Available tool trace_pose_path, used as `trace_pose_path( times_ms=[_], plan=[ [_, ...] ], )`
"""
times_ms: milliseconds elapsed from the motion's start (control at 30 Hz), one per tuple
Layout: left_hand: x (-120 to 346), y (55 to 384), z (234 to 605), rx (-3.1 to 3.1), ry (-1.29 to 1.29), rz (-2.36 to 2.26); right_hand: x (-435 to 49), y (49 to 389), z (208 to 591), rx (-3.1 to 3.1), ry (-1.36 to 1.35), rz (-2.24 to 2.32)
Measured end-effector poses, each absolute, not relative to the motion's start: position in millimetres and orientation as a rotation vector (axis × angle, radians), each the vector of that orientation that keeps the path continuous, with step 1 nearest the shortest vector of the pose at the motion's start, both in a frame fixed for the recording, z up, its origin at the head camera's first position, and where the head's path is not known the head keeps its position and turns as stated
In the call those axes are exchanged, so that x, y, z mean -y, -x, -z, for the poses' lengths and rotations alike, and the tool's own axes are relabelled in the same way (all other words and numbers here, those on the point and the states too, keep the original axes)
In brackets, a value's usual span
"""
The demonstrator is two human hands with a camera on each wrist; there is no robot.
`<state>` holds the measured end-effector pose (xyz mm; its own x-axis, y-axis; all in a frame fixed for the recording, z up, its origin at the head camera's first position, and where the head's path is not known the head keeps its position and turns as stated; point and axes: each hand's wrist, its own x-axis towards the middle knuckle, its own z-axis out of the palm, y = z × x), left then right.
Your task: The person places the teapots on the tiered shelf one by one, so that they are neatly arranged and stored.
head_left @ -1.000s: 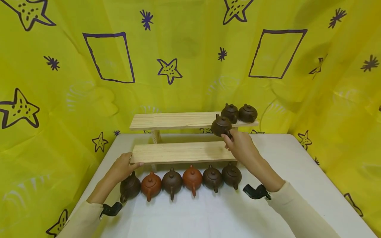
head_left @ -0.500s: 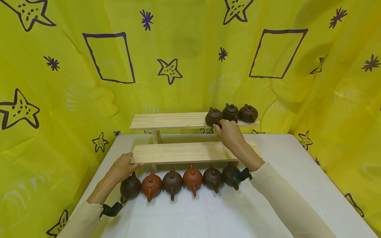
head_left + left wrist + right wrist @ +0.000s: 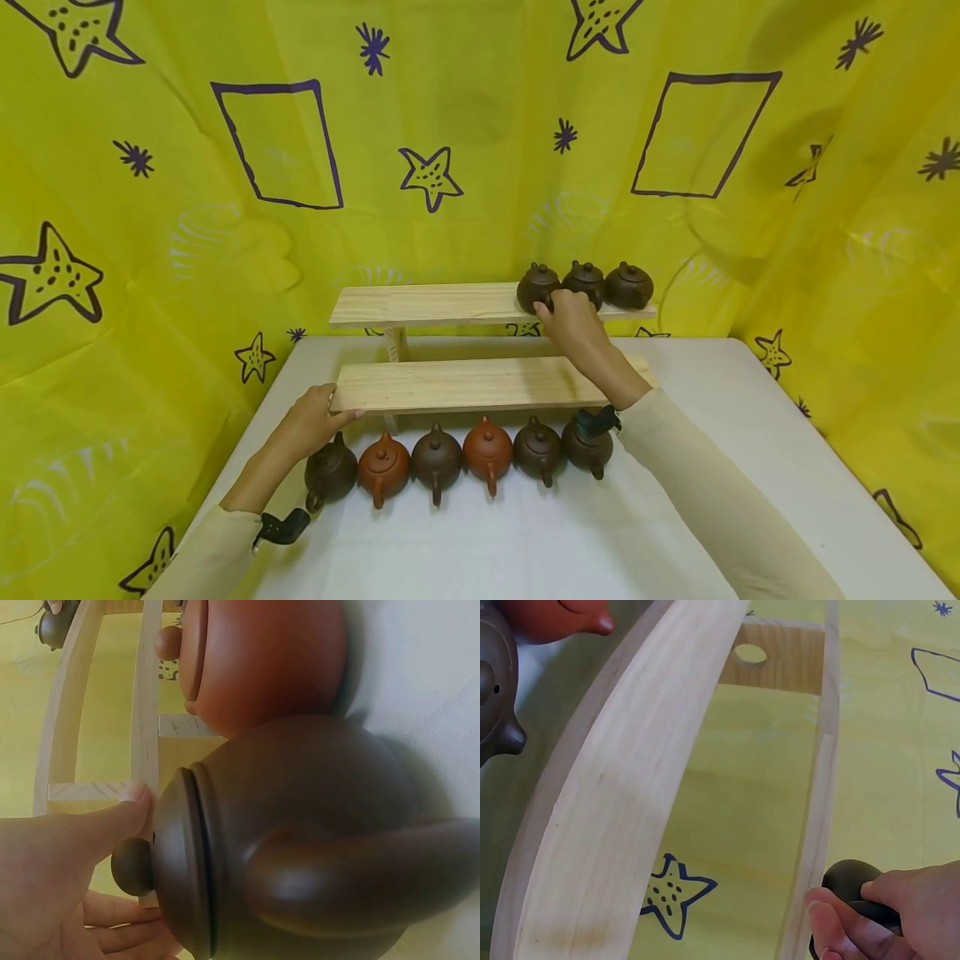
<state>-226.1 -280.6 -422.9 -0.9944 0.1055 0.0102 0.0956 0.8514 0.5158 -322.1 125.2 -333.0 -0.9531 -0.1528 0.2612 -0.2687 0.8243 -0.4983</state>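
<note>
While your left hand (image 3: 307,421) grips the left end of the lower wooden shelf (image 3: 450,385), thumb against its front edge, six clay teapots (image 3: 450,458) stand in a row across the lower middle of the frame. Right of centre, a dark brown teapot (image 3: 536,287) is at the upper wooden shelf (image 3: 420,304), pinched in your right hand (image 3: 576,329), just left of two matching teapots (image 3: 628,287). You appear to be placing it; whether its base fully rests is unclear. Next likely calls for settling it level before loosening your pinch.
</note>
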Motion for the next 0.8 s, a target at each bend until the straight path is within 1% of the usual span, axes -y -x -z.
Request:
trace_pose_path(
  times_ms=[233, 433, 600, 800],
  plan=[
    [281.1, 226.7, 422.8, -3.000, -0.158, -0.845, -122.8, 328.7, 334.2, 2.782, -0.299, -0.815],
    [281.1, 227.8, 422.9, -2.995, -0.178, -0.862, -126.6, 327.3, 336.3, 2.748, -0.297, -0.817],
    [279.9, 226.8, 422.0, -2.988, -0.150, -0.851, -139.4, 317.1, 337.3, 2.718, -0.365, -0.823],
    [279.7, 226.5, 422.7, -2.982, -0.130, -0.839, -161.5, 294.7, 342.2, 2.751, -0.399, -0.799]
  ],
)
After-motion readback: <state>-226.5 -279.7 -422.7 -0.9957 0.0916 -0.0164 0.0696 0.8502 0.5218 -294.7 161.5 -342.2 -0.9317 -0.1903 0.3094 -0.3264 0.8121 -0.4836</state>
